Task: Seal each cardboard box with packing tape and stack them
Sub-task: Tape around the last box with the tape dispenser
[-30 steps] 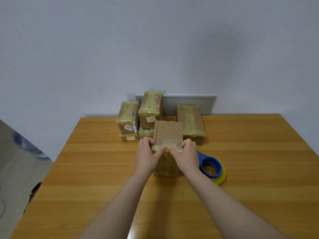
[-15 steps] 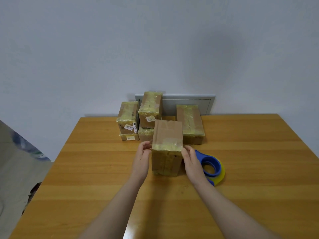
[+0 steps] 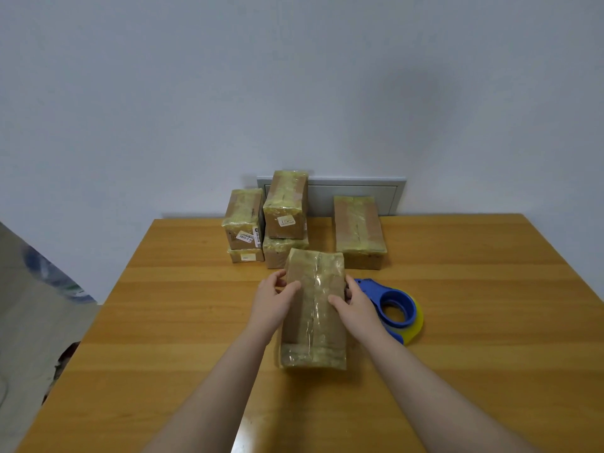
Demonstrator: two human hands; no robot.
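Observation:
A taped cardboard box [image 3: 313,318] lies flat on the wooden table [image 3: 163,322], its long side pointing away from me. My left hand [image 3: 274,300] grips its left edge with the thumb on top. My right hand [image 3: 354,304] grips the right edge the same way. A blue tape dispenser [image 3: 392,305] with a yellowish roll lies on the table just right of my right hand. Behind stand two stacks of taped boxes, one on the left [image 3: 244,220] and a taller one [image 3: 285,204] beside it. A single taped box [image 3: 358,230] lies to their right.
A grey panel [image 3: 359,194] is set in the wall behind the boxes. The table's left edge [image 3: 98,308] drops to a floor with a bluish object.
The box stood on end with both hands pressing tape at its top. It has been tipped toward me and now lies flat, with both hands holding its sides.

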